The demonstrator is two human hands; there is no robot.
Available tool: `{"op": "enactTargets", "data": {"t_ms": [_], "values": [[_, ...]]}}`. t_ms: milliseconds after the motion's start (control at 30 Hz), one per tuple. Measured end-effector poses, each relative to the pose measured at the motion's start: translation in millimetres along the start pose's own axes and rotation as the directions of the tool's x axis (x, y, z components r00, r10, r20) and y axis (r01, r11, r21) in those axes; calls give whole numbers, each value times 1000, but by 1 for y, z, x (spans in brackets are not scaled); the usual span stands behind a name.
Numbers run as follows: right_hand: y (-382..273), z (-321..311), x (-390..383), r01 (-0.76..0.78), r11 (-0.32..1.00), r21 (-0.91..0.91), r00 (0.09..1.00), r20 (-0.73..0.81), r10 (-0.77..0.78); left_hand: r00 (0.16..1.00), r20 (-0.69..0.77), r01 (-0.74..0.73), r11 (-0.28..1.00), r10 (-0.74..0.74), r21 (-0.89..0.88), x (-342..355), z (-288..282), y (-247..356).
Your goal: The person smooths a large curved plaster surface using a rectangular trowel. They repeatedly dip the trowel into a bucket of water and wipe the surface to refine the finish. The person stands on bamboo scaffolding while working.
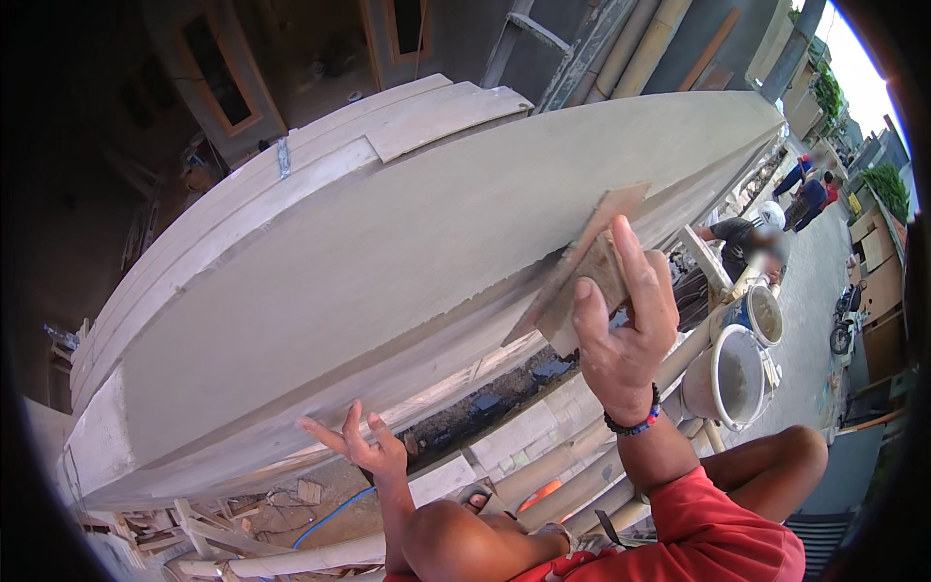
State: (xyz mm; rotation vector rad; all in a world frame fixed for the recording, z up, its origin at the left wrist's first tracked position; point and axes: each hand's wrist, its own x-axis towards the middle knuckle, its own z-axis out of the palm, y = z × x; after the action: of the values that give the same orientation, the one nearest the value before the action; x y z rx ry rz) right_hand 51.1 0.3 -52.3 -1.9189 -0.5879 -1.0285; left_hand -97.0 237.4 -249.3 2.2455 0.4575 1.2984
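Note:
My right hand (630,325), with a beaded bracelet at the wrist, grips a flat wooden plastering float (599,254) by its block handle. The float is tilted over the front edge of a long, smooth grey plastered ledge (388,242). Whether its whole face touches the plaster I cannot tell. Beside the lower left part of the ledge is my left hand (367,446), fingers spread and nothing in them. Its fingertips are at or close to the ledge's lower face.
Pale boards (291,165) line the ledge's far side. Bamboo poles (572,485) run below me, near a white bucket (729,378) and a smaller bucket (761,315). A person in a white cap (771,215) is at the right. A ditch (485,398) lies beneath the ledge.

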Motion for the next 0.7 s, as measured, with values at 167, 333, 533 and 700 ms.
{"op": "enactTargets", "data": {"t_ms": [167, 333, 533, 700], "values": [[-1, 8, -48, -50, 997, -62, 966, 251, 64, 1000, 11, -9, 1000, 9, -2, -1, -2, -2], [-6, -10, -26, 23, 999, -33, 996, 86, -21, 1000, 2, -14, 1000, 14, -22, -3, -3, -7], [-22, 23, -39, 32, 999, -10, 987, 155, -30, 1000, 9, -1, 998, 2, -57, 2, -1, 3], [-20, 13, -63, 11, 999, 47, 979, 203, -20, 1000, 25, -3, 998, 5, -55, 0, -9, -5]]}}
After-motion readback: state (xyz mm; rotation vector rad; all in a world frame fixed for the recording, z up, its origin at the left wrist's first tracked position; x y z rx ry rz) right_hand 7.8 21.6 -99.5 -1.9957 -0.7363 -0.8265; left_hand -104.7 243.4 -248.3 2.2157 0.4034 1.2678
